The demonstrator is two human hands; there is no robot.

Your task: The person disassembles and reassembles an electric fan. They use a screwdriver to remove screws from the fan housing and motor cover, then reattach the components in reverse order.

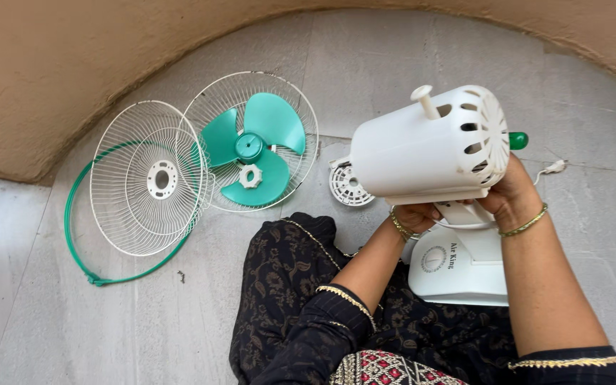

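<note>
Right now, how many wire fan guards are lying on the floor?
2. One wire guard lies at left inside the green ring; the other guard lies right of it, under the green blade. None seem hidden.

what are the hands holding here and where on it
Both hold the white fan motor housing: the left hand grips underneath near the neck, the right hand at the vented rear end.

Home floor, likely terrace: grey stone tiles (pixel 365 64), plastered tan wall (pixel 51 64), dismantled table fan.

Motor housing (pixel 422 146) hides both hands' fingers — green-handled tool (pixel 518 140) mostly hidden.
</note>
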